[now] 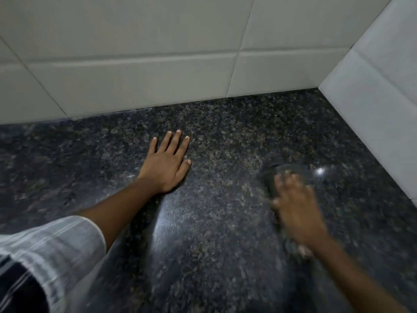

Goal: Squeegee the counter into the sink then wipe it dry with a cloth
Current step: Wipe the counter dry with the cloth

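Note:
The dark speckled granite counter fills the view and shines under a light. Flat on it near the middle lies my left hand, fingers spread and holding nothing. Lower right, my right hand is smeared by motion and presses down on a dark grey cloth. The cloth shows at the fingertips and again beside the wrist, while the palm hides most of it. Neither a squeegee nor a sink is in view.
Pale tiled walls rise behind the counter and along its right side, meeting in a corner at the far right. A striped sleeve covers my left upper arm at the lower left.

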